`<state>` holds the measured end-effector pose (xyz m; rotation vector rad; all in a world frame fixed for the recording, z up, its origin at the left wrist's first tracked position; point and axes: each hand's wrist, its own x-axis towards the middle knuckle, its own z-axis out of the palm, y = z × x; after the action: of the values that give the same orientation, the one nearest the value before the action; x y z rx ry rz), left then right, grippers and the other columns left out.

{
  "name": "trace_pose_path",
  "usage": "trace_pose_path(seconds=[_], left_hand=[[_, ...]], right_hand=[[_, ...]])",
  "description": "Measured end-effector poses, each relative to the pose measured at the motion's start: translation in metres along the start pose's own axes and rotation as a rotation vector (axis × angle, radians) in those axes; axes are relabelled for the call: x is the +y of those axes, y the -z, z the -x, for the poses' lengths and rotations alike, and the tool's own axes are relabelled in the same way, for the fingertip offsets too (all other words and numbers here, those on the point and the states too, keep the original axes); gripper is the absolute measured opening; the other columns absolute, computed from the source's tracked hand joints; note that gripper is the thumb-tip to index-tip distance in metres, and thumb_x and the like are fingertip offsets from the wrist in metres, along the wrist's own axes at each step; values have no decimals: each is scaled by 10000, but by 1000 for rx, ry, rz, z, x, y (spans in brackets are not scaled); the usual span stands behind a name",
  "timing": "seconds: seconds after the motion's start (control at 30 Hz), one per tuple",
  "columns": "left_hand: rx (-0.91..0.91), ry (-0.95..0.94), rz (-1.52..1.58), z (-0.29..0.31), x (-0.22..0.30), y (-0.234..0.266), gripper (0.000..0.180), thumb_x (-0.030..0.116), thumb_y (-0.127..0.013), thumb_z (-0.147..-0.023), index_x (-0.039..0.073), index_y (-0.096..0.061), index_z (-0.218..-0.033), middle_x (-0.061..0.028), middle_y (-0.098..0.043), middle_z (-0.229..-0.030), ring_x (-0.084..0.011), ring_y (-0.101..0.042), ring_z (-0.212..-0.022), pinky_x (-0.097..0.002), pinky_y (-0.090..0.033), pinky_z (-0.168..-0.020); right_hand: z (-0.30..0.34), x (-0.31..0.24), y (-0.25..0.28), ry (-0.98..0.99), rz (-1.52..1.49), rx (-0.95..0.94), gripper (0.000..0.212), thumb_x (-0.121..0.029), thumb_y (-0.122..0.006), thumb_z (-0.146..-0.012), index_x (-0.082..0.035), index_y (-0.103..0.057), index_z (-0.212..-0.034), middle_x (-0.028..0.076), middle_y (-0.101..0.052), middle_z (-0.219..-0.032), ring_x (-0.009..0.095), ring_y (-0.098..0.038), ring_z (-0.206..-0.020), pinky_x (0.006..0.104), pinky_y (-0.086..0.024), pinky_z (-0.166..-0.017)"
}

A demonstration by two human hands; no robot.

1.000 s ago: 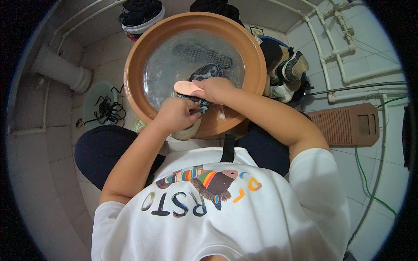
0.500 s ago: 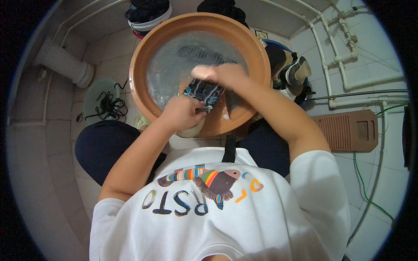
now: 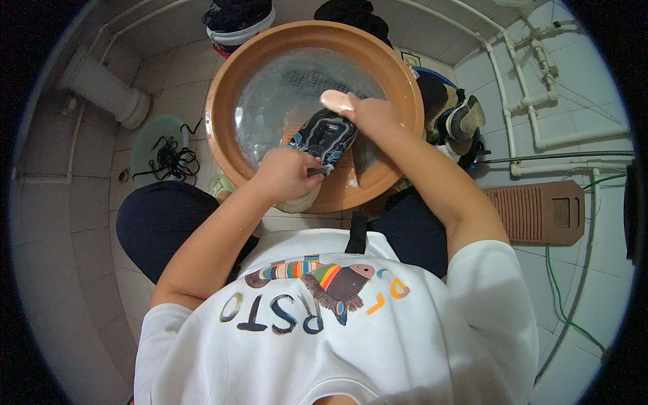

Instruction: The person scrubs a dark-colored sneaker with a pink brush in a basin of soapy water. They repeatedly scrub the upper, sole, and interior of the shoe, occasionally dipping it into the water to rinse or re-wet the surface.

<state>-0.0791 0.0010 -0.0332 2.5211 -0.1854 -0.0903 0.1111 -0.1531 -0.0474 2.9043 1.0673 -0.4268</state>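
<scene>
A wet black sneaker (image 3: 327, 137) with grey lines and blue patches is tilted over the near part of a large orange-brown basin (image 3: 226, 158). My left hand (image 3: 289, 173) is closed on its near end, thumb and fingers pinching the edge. In my right hand (image 3: 375, 119) is a scrub brush (image 3: 336, 101) with a smooth, peach-coloured oval back, at the far end of the sneaker; its bristles are hidden. Greyish sudsy water (image 3: 270, 88) lies in the basin, and a dark mesh-like shape (image 3: 307, 79) shows under the surface.
Left of the basin, black shoelaces (image 3: 174, 160) hang over a pale green bowl (image 3: 140, 145). Several shoes (image 3: 464, 118) are piled at the right. A brown washboard (image 3: 536, 212) lies by my right knee. Behind the basin stands a white bucket (image 3: 246, 30) with dark items.
My right hand and the brush have moved slightly right, and more of the sneaker's upper now shows. My left hand keeps its hold. The whole view has shifted a little.
</scene>
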Motion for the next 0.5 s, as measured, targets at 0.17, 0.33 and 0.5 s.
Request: trace_pose_path(seconds=[0.17,0.33,0.5], left_hand=[[-36,37,-52,2,6,9,227,291,-663,-703,123,-693,-852,-112,-637,-753,-319,-610,-690,-390,-492,-616],[34,-22,-21,2,3,3,238,336,-639,-710,140,-695,-832,-119,-635,-708,-304,-615,-681,-392,-491,-624],[5,7,-51,2,3,6,244,343,-633,-715,140,-697,-834,-122,-636,-710,-306,-615,-684,-394,-490,-625]], right_hand=[[34,-53,2,288,-162,-188,619,-605,-383,-825,-105,-562,-1144,190,-585,-1110,335,-585,-994,440,-461,-824],[-3,-2,10,-26,-1,-4,508,-497,-415,-860,-94,-552,-1136,184,-643,-932,352,-624,-862,457,-477,-754],[34,-50,13,211,-139,-194,492,-524,-434,-851,-171,-537,-1177,164,-629,-999,347,-598,-932,451,-456,-792]])
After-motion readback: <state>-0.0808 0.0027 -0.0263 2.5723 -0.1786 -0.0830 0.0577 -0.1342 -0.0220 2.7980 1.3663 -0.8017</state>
